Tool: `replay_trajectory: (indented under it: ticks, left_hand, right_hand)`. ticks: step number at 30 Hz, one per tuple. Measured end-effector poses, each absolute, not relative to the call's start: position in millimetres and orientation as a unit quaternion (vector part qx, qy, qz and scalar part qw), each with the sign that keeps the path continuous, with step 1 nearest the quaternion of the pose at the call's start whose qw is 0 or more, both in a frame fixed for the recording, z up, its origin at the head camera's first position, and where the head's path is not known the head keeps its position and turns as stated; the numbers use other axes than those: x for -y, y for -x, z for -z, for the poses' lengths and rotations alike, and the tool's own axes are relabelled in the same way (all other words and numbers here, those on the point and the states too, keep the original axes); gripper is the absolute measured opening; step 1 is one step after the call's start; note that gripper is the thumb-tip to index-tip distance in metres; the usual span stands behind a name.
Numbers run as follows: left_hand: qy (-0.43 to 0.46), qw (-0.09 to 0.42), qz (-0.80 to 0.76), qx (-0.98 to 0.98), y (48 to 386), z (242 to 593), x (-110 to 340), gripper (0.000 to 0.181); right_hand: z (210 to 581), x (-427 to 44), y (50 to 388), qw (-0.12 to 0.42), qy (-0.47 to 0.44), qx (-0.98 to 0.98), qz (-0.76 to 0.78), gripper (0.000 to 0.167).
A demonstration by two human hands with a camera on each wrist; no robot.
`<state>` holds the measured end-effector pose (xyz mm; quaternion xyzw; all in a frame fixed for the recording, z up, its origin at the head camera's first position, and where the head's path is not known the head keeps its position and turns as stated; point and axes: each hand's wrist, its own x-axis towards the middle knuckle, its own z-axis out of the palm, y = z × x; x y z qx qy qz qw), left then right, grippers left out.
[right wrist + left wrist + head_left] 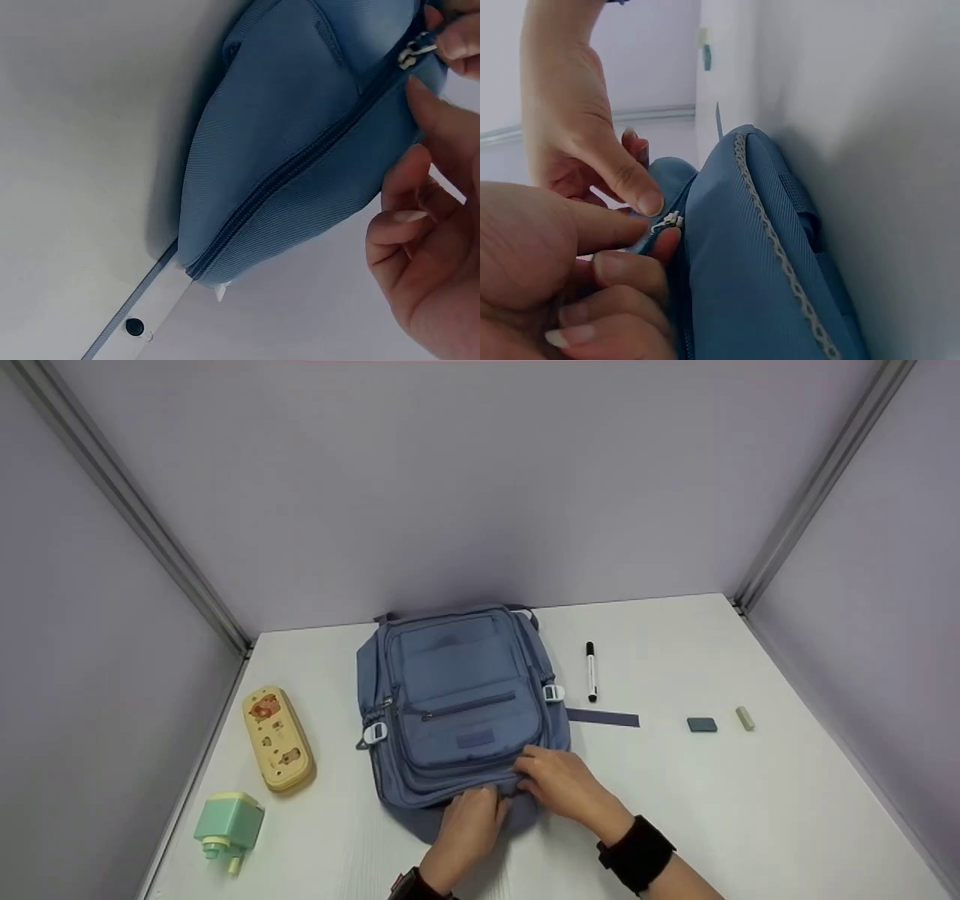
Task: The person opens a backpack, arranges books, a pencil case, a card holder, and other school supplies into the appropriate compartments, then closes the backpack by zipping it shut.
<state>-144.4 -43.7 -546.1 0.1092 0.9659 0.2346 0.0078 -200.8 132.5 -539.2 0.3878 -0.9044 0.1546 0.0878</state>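
Note:
A blue backpack [457, 660] lies on the white table, its front pocket facing up and its bottom end towards me. My left hand [471, 819] is at that near end and pinches a metal zipper pull [415, 54] between thumb and finger. Just to the right, my right hand [559, 784] grips the backpack's fabric beside the zipper, fingers curled. In the right wrist view the zipper track [285, 169] runs closed from the pull towards the side of the bag. The left wrist view has both thumbs close together at the pull.
Left of the backpack lie a yellow pencil case [277, 739] and a green pencil sharpener [229, 821] with a crank. On the right are a marker [591, 671], a blue strap [604, 718], a dark green block [702, 725] and a small pale stick [745, 718]. Grey panels [480, 487] enclose the table.

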Motion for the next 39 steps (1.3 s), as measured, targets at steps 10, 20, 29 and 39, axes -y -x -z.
replay_trajectory:
  ticks: [10, 20, 29, 39]
  left_hand:
    - [-0.137, -0.003, -0.203, -0.97, 144, 537, 70, 0.028]
    - [-0.143, 0.053, -0.286, -0.946, 142, 529, 126, 0.028]
    - [-0.077, 0.075, -0.283, -0.953, 143, 531, 162, 0.029]
    - [-0.043, 0.086, -0.312, -0.945, 137, 544, 176, 0.013]
  right_hand:
    - [543, -135, 203, 0.109, -0.391, 0.903, -0.143, 0.005]
    - [540, -140, 204, 0.075, -0.393, 0.902, -0.164, 0.004]
    - [539, -151, 210, 0.067, -0.381, 0.905, -0.177, 0.005]
    - [533, -146, 211, 0.054, -0.373, 0.913, -0.157, 0.02]
